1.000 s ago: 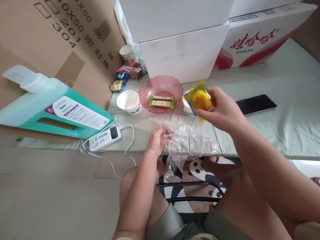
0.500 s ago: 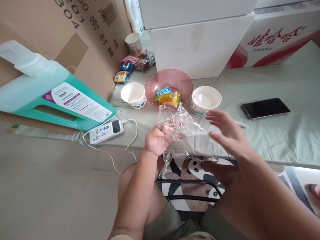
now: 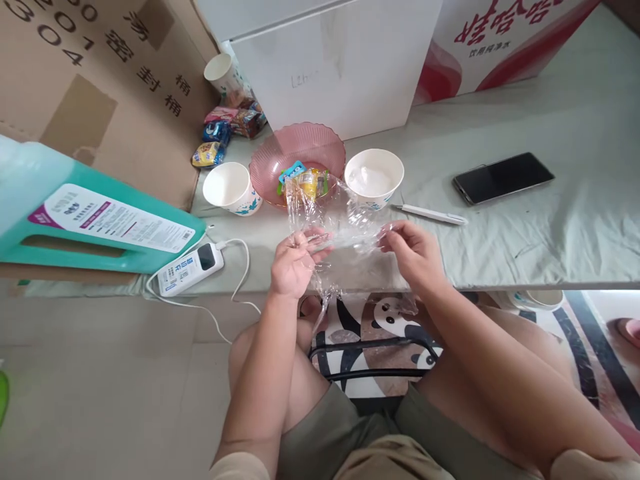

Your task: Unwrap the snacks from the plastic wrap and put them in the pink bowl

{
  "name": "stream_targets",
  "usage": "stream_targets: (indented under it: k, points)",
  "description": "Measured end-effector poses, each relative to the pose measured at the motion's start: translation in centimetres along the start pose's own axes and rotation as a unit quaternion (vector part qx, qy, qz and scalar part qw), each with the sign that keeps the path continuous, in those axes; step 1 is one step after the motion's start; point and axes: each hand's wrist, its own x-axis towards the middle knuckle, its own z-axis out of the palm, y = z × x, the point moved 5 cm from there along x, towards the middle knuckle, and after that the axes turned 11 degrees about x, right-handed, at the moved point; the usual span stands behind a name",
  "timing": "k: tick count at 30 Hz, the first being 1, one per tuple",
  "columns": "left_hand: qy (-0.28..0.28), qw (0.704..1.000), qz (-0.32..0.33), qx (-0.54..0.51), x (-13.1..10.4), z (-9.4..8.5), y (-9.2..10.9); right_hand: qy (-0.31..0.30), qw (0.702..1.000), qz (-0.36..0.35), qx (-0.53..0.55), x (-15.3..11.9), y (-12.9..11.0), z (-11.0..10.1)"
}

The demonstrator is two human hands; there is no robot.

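Observation:
A crumpled sheet of clear plastic wrap stretches between my two hands above the table's front edge, its loose ends hanging below. My left hand pinches the wrap on one side. On the other side, my right hand grips it between thumb and fingers. Just beyond, a pink scalloped bowl holds small packaged snacks, partly seen through the film. A white paper bowl stands to its right, with some pale content inside. Another paper bowl is to its left.
A white pen-like tool and a phone lie at right. On the left are a large jug of green liquid and a white power bank with a cable. White boxes and a cardboard carton stand behind.
My right hand, open and apart from the wrap before, has come left and taken hold of it. The wrap is now drawn out between both hands. The view has shifted to the right.

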Motion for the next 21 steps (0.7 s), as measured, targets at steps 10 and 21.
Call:
stream_targets:
  k: [10,21]
  points:
    - [0.054,0.998,-0.034,0.016,0.9,-0.3,-0.6,-0.133,0.988,-0.077,-0.001,-0.8,0.1,-0.2]
    - [-0.064,0.994,-0.091,0.009,-0.2,0.9,-1.1,-0.148,0.981,-0.058,-0.108,-0.5,1.0,1.8]
